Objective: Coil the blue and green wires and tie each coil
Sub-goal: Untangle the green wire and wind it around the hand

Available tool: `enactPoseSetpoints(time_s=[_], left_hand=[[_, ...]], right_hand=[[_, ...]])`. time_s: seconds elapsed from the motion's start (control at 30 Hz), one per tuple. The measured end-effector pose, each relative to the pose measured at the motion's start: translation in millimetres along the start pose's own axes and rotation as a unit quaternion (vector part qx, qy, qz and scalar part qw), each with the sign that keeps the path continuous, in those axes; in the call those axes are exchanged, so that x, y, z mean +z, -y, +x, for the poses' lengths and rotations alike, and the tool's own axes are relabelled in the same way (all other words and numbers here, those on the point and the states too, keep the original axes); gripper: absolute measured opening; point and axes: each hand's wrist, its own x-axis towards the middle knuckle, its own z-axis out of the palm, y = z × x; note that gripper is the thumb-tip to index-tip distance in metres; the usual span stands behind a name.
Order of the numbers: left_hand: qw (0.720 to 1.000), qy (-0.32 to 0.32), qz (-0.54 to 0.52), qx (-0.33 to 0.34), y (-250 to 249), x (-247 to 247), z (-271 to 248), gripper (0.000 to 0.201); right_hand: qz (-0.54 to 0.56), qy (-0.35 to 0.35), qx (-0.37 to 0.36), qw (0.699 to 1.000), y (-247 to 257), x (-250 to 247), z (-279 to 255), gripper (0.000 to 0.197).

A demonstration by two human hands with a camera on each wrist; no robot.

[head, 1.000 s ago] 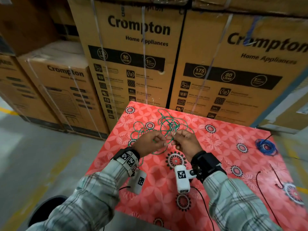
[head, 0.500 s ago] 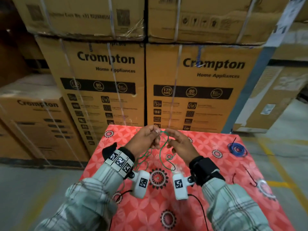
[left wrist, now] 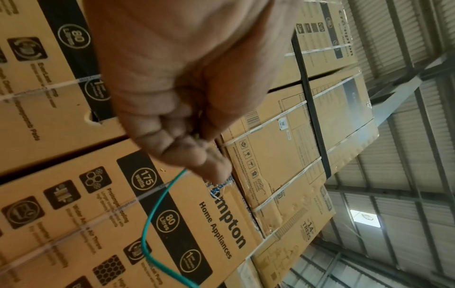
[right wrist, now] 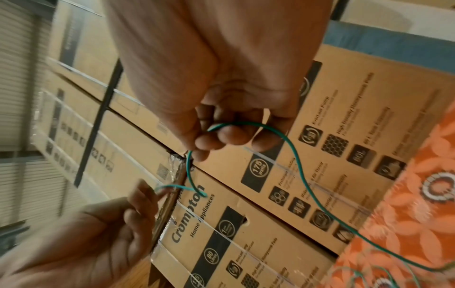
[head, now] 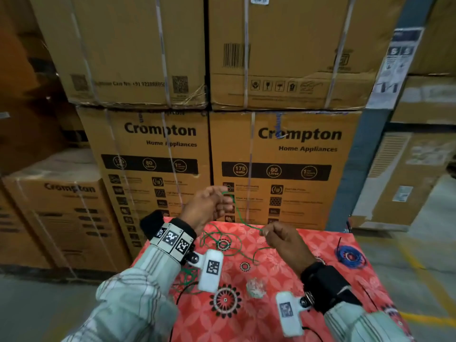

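Green, thin plastic-coated wire [head: 237, 213] arcs mid-frame between the raised left hand [head: 208, 206] and lower right hand [head: 281, 236], both pinching it, its loose loops trailing onto the red floral tablecloth [head: 283, 272].

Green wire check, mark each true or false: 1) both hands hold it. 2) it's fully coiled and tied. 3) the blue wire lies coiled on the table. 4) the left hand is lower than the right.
1) True: the left hand and right hand each pinch the green wire.
2) False: loose loops sprawl on the table.
3) True: the blue wire lies coiled at the right edge.
4) False: the left is raised higher.
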Motion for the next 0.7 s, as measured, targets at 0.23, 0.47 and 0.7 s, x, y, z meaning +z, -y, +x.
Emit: enactPoseSetpoints(time_s=[0.23, 0.47, 0.7], left_hand=[[0.981, 0.027, 0.129, -0.144, 1, 16, -12, 0.027], [0.974, 0.059, 0.025, -0.219, -9, 32, -19, 0.024], [0.968, 0.098, 0.037, -0.228, -5, 38, -21, 0.023]], right_hand=[[-0.105, -0.098, -0.113, 0.983, 33, -20, 7, 0.017], [-0.141, -0.044, -0.166, 0.975, 43, -26, -1, 0.017], [-0.152, -0.008, -0.151, 0.977, 36, -16, -8, 0.017]])
